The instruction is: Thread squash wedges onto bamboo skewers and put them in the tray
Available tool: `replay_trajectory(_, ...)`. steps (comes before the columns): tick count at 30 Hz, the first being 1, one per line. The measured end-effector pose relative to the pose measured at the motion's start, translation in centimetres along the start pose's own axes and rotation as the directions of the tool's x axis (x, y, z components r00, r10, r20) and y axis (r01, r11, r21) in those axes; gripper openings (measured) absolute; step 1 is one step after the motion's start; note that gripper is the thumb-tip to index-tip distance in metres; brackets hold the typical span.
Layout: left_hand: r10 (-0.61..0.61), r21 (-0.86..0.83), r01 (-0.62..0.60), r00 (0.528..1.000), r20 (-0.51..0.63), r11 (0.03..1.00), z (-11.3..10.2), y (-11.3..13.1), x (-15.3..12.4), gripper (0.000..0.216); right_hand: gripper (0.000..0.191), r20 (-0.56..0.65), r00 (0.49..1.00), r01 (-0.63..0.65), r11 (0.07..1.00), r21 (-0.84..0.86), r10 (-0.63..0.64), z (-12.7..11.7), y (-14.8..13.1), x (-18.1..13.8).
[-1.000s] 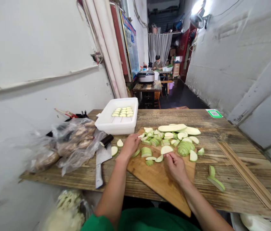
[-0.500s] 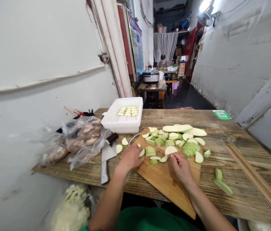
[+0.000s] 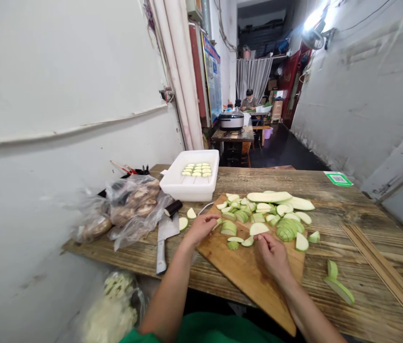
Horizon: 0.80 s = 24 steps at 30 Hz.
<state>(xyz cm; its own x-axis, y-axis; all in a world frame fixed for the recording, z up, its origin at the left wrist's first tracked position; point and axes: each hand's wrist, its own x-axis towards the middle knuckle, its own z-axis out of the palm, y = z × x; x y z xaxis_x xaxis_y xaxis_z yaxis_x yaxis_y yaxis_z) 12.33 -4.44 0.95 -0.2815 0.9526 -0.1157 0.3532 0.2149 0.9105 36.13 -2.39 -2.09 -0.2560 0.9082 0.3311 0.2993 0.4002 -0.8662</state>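
A person in a green top works at a rough wooden table [image 3: 330, 224], both bare hands on a wooden cutting board [image 3: 247, 271] strewn with pale green vegetable slices [image 3: 269, 216]. The left hand [image 3: 203, 227] rests at the board's left edge, fingers curled narrowly around what looks like a thin skewer [image 3: 204, 208] that runs out to the far left; whether it also pinches a slice cannot be told. The right hand [image 3: 275, 255] lies near the middle of the board, fingers drawn close together at a slice [image 3: 247, 242] on the near side of the heap. Left of the board a cleaver [image 3: 164, 236] lies flat on the table, beside clear plastic bags of mushrooms [image 3: 130, 205]. At the far left of the table a white plastic tray [image 3: 190, 186] holds rows of skewered slices. A bundle of bamboo skewers [image 3: 383, 271] lies at the right, well apart from the hands. Down the corridor, another person sits at a distant table.
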Motion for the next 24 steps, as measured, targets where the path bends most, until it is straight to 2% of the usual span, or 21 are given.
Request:
replay_trajectory(3,-0.073,-0.334,0.069,0.997,0.002,0.94,0.6,1.2,0.6,0.028,0.032,0.0,1.0,0.017,1.0,0.003,-0.017,0.0,-0.2,-0.1)
replay_trajectory(4,-0.088,-0.479,0.093,0.996,0.034,0.873,0.9,1.9,0.9,0.026,0.032,0.002,1.0,0.024,1.0,0.011,-0.024,0.0,-0.3,-0.1)
replay_trajectory(6,-0.093,-0.717,0.165,0.986,0.14,0.678,1.6,3.4,1.4,0.019,0.029,0.016,0.999,0.04,0.999,0.031,-0.041,0.0,-0.4,-0.3)
replay_trajectory(7,-0.07,-0.784,0.189,0.98,0.184,0.591,2.0,4.2,1.7,0.016,0.028,0.027,0.998,0.051,0.998,0.038,-0.052,0.1,-0.5,-0.3)
replay_trajectory(9,-0.009,-0.846,0.186,0.978,0.21,0.5,3.0,5.6,2.5,0.012,0.027,0.052,0.996,0.074,0.996,0.049,-0.076,0.1,-0.6,-0.5)
replay_trajectory(12,0.018,-0.857,0.167,0.98,0.201,0.487,4.7,6.9,3.8,0.007,0.025,0.072,0.993,0.089,0.994,0.059,-0.094,0.2,-0.5,-0.6)
replay_trajectory(15,-0.068,-0.833,0.226,0.973,0.222,0.506,6.4,7.0,5.0,0.015,0.024,0.069,0.994,0.078,0.996,0.045,-0.081,0.1,-0.5,-0.6)
replay_trajectory(17,-0.094,-0.808,0.209,0.977,0.189,0.55,7.1,6.7,5.5,0.019,0.024,0.067,0.995,0.066,0.997,0.031,-0.068,0.1,-0.5,-0.6)
replay_trajectory(20,-0.049,-0.787,0.168,0.984,0.174,0.593,7.4,6.0,5.6,0.015,0.025,0.064,0.997,0.048,0.999,0.023,-0.05,0.1,-0.6,-0.6)
replay_trajectory(24,0.024,-0.809,0.183,0.971,0.236,0.559,7.0,5.7,5.4,0.009,0.026,0.051,0.998,0.023,0.999,0.029,-0.024,0.2,-0.8,-0.5)
